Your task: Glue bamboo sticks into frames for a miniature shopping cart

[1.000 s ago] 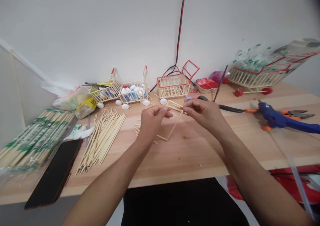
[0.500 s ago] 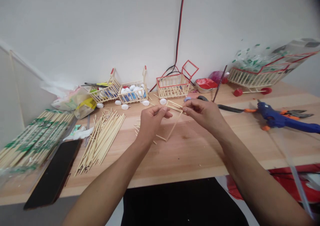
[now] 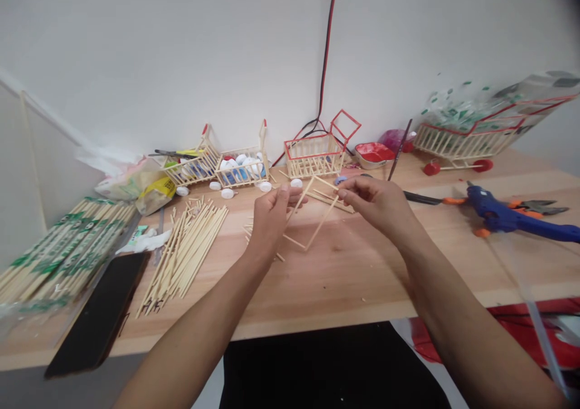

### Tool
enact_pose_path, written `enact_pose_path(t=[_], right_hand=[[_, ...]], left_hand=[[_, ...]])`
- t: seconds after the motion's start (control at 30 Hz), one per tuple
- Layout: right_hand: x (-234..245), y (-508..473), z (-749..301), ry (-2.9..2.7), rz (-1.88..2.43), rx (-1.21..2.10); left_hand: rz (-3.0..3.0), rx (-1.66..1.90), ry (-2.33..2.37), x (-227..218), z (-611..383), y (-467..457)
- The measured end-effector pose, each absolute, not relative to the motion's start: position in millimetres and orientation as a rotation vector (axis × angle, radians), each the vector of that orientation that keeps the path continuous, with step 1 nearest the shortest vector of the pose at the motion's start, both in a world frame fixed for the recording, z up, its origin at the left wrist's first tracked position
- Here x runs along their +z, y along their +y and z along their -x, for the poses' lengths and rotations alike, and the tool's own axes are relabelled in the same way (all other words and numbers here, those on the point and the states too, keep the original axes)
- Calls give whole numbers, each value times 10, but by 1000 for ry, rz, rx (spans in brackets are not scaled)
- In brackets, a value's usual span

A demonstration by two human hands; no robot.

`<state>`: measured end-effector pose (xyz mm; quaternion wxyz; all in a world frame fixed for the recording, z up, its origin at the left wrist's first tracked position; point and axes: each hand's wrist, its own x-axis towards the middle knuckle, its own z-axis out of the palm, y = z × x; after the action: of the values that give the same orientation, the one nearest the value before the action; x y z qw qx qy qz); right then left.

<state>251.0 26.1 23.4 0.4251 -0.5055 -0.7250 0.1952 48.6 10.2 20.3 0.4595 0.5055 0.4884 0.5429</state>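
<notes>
Both my hands hold a small rectangular frame (image 3: pixel 322 222) of thin wooden sticks, tilted above the table. My left hand (image 3: pixel 270 215) is closed on its left side, with thumb and fingers pinched at the stick. At the right corner, my right hand (image 3: pixel 374 203) pinches the frame between thumb and fingertips. Part of the left side is hidden behind my left hand. Several loose sticks (image 3: pixel 333 201) lie on the table behind the frame. A small stick cart with red-painted edges (image 3: pixel 312 166) stands just beyond them.
Left are a pile of cut sticks (image 3: pixel 194 252), a black phone-like slab (image 3: pixel 97 318) and packaged chopsticks (image 3: pixel 67 246). Filled stick carts (image 3: pixel 242 170) line the wall. Right are a blue glue gun (image 3: pixel 492 209), pliers (image 3: pixel 541 206), a red paint dish (image 3: pixel 374 153) and a large cart (image 3: pixel 471 140).
The frame has been tilted up, so its opening now faces me more fully. My right hand has shifted slightly right, and the loose sticks behind are more exposed.
</notes>
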Motion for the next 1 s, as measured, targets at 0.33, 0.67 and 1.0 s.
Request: enact_pose_path(t=[0.33, 0.67, 1.0], right_hand=[[290, 260, -2643, -1661, 1309, 473], [258, 274, -2622, -1723, 1316, 431], [201, 299, -2569, -1811, 1278, 506]], left_hand=[[-1240, 1383, 1214, 229, -430, 123], [-1387, 1332, 1250, 208, -417, 141], [-1358, 1346, 1224, 183, -417, 146]])
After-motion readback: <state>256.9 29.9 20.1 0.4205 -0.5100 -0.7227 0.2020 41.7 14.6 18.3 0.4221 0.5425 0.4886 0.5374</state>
